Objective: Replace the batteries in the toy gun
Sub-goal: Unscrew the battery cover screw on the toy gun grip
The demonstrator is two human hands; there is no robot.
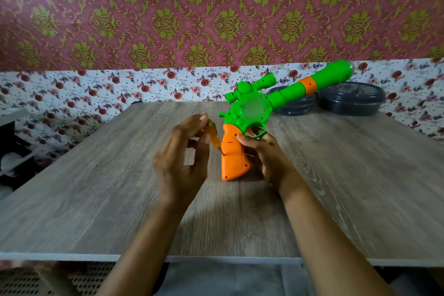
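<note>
The toy gun [254, 108] stands at the centre of the frame with the butt of its orange grip [234, 154] resting on the table [96, 187]. The green barrel slants toward the upper right.

The right hand [266, 156] wraps the grip from the right side, fingers curled behind it and the thumb laid on its near face below the trigger guard.

The left hand [182, 158], left of centre, pinches the top of an amber screwdriver [213, 138] between thumb and fingertips. The other fingers are fairly straight. The blade tip meets the left edge of the grip at a small dark hole, probably a cover screw. No batteries are in view.

Step in hand, as judged: loosening the battery cover screw.

- Seat the tip fully before turning. Motion blur hides whether it is engaged.
- Align the shaft with the screw axis. At present it leans, which risks cam-out.
- Press inward while turning, and brace the butt against the table.
- Retain the freed screw, since it could roll off.

Two dark round containers [350, 98] sit behind the barrel at upper right.
</note>
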